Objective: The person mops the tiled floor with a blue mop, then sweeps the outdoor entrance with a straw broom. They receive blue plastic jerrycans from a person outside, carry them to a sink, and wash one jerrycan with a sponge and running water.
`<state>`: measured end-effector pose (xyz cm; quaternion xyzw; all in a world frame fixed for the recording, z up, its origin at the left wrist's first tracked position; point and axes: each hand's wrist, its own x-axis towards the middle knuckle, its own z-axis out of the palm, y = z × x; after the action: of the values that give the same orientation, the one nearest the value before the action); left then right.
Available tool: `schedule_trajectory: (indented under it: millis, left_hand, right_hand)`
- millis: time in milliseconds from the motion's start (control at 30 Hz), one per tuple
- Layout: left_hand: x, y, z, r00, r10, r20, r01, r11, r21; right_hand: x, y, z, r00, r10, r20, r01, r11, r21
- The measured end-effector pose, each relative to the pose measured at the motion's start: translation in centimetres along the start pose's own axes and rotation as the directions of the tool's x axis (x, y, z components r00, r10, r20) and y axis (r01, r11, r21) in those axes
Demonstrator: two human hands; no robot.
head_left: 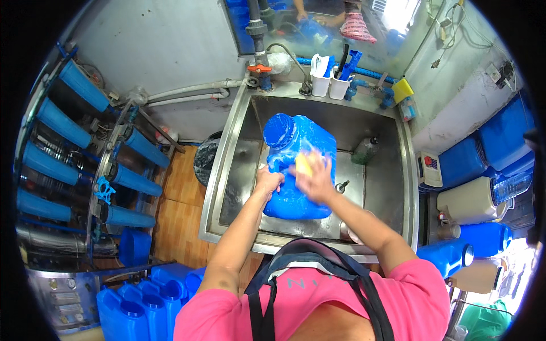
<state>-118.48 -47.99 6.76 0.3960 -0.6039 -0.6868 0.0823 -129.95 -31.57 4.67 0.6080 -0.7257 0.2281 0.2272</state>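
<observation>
- The stainless steel sink (227, 153) fills the middle of the view, its basin wet, with a tap (296, 62) and two white cups of brushes (330, 82) on its back ledge.
- The blue water jug (296, 170) lies tilted inside the basin, its capped neck pointing away from the person, its base toward them. Foam shows over its upper side, so washing looks well under way; the suds are not yet rinsed off, and whether the underside is done cannot be told.
- The left hand (267, 183) closes its grip on the jug's left edge, fingers curled and pressed to the plastic, steadying it.
- The right hand (314, 181) lies flat on top of the jug, its grip pinching a yellow sponge (303, 165) against the surface.
- A small dark bottle (365, 150) lies in the basin to the right, apart from the jug.
</observation>
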Motion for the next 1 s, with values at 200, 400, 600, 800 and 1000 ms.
schedule_trajectory:
  millis: [200,400,600,800,1000]
  left_hand:
    - [-1.7,-0.8,-0.7,0.984,-0.092,0.150,0.120,0.974,-0.194]
    - [1.0,-1.3,-3.6,0.979,-0.198,0.057,0.205,0.901,-0.382]
    - [-1.3,-1.1,-2.1,0.978,-0.133,0.160,0.170,0.954,-0.248]
    - [-1.4,-2.2,0.1,0.974,-0.039,0.224,-0.043,0.936,0.348]
    - [1.3,-5.8,0.0,0.854,0.114,0.507,-0.520,0.187,0.833]
  right_hand:
    - [6.1,8.6,-0.2,0.875,0.481,0.058,-0.465,0.802,0.374]
    - [-6.9,-2.8,-1.5,1.000,0.008,0.008,-0.011,0.884,0.468]
    - [-3.0,5.2,1.1,0.828,0.552,0.099,-0.547,0.755,0.361]
    - [3.2,11.4,2.8,0.851,0.501,0.155,-0.444,0.532,0.721]
    - [-5.3,11.9,6.1,0.630,0.469,0.619,-0.760,0.535,0.369]
